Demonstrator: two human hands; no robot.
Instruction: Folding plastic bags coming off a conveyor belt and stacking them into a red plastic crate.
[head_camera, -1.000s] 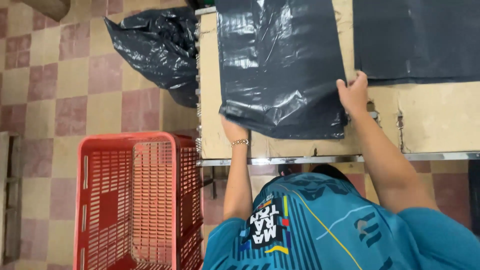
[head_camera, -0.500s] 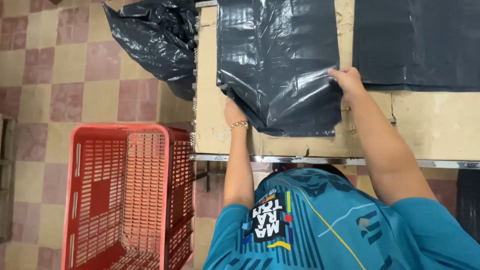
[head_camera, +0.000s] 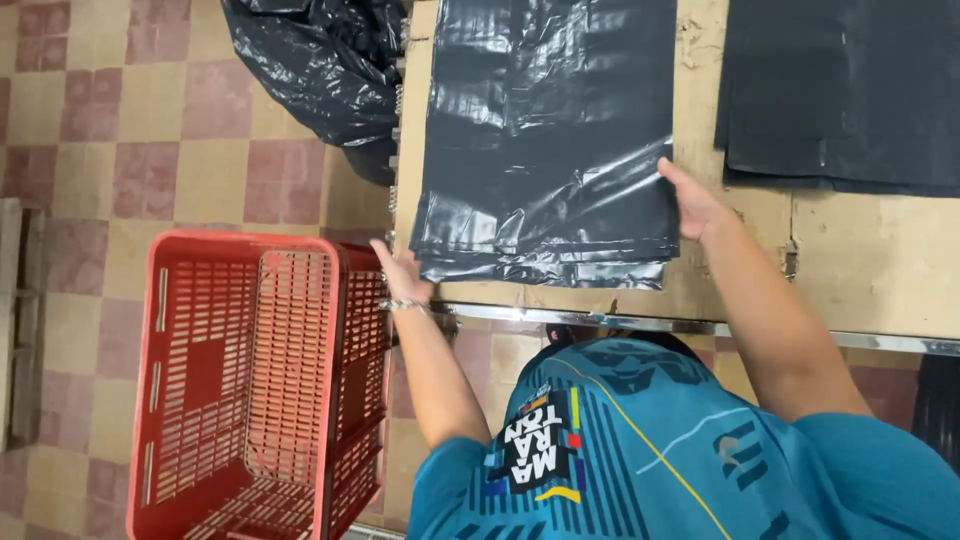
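A stack of flat black plastic bags (head_camera: 545, 150) lies on a worn brown table (head_camera: 870, 260). My left hand (head_camera: 402, 272) rests at the stack's near left corner, by the table's left edge, fingers flat against the bags. My right hand (head_camera: 693, 203) presses on the stack's right edge, fingers spread along the plastic. Neither hand has closed around anything. A silver bracelet (head_camera: 402, 305) sits on my left wrist.
A second pile of black bags (head_camera: 850, 90) lies at the table's far right. A crumpled black bag (head_camera: 320, 70) sits on the tiled floor left of the table. An empty red plastic crate (head_camera: 250, 390) stands on the floor at my left.
Both hands have slid apart to the stack's left and right edges. The view has shifted and the bags now lie flatter and squarer.
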